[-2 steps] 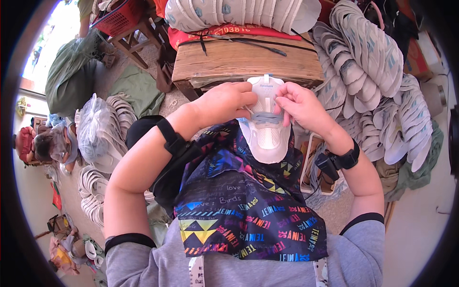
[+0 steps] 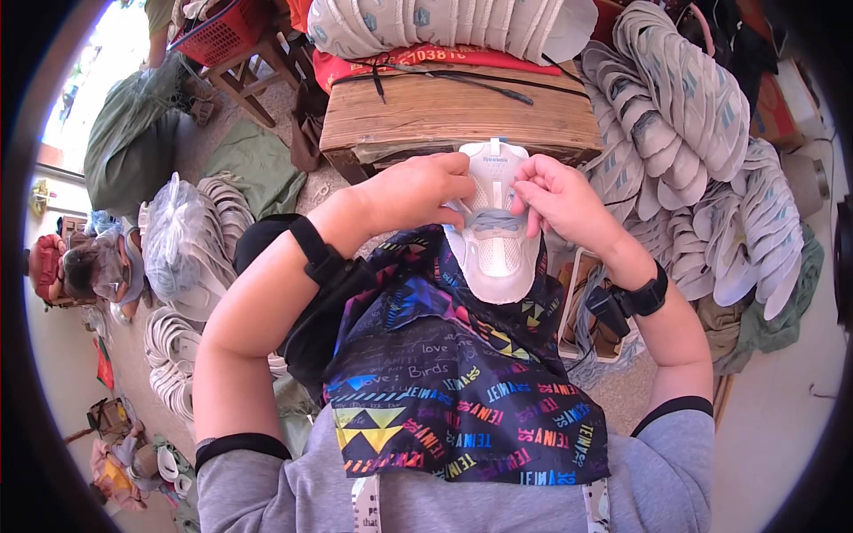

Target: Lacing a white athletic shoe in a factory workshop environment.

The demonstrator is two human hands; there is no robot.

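Kept the slim white mesh shoe upper with the rounded toe (image 2: 502,262) between both hands, toe end down over the dark apron with multicoloured lettering (image 2: 462,400), tongue end up at the front edge of the brown wooden desk (image 2: 462,120). Saw flat grey laces (image 2: 498,222) lying crosswise over the middle of the upper.

Set the bare left hand (image 2: 418,191) at the upper's left edge, fingers bent and narrow, beside the laces. Could not tell edge from lace between those fingertips. Held the bare right hand (image 2: 564,200) at the right edge, thumb and forefinger drawn close together, other fingers curled loosely. Could not tell any pinched lace there either.

Found very little changed from the earlier frame — moved the left fingers only a trifle, if at all. Left the right hand in practically the same spot, and the upper likewise, with toe and tongue unmoved.

Noticed on the desk a thin dark cord (image 2: 480,83), unchanged, and behind it a row of nested white-and-grey uppers (image 2: 444,27) on a bright red sack (image 2: 542,64). Saw more stacked pale uppers (image 2: 684,107) to the right — and, to the left, a bundle under clear plastic (image 2: 178,244).
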